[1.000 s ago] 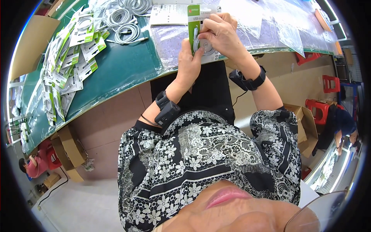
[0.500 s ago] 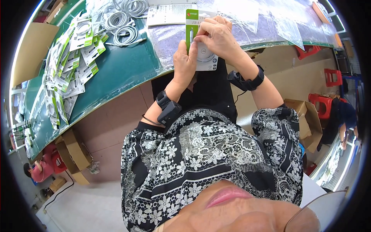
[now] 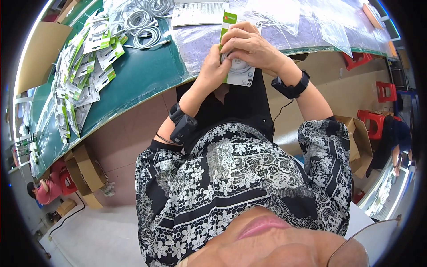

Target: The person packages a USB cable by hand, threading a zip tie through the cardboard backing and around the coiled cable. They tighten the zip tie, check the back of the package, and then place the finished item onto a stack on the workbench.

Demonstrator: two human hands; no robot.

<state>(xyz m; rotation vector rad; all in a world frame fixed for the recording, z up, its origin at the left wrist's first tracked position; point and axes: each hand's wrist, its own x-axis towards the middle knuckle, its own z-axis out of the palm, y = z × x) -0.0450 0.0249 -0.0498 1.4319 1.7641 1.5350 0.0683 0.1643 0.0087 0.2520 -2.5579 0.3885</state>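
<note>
Packed cables [image 3: 82, 73] lay heaped on the table [image 3: 133, 78] at left, grey coils [image 3: 149, 36] beside them, clear plastic [image 3: 336, 41] at right. The left hand [image 3: 213, 66] gripped a card [image 3: 242, 79] at the table's near edge. The right hand [image 3: 249, 46] covered its middle, fingers bent and close; whether they pinched, I couldn't tell. Its long axis pointed away from the person, green strip left.

bright overall | glare on tabletop [image 3: 142, 75] | fisheye-bent edges | black corners | small print illegible
</note>
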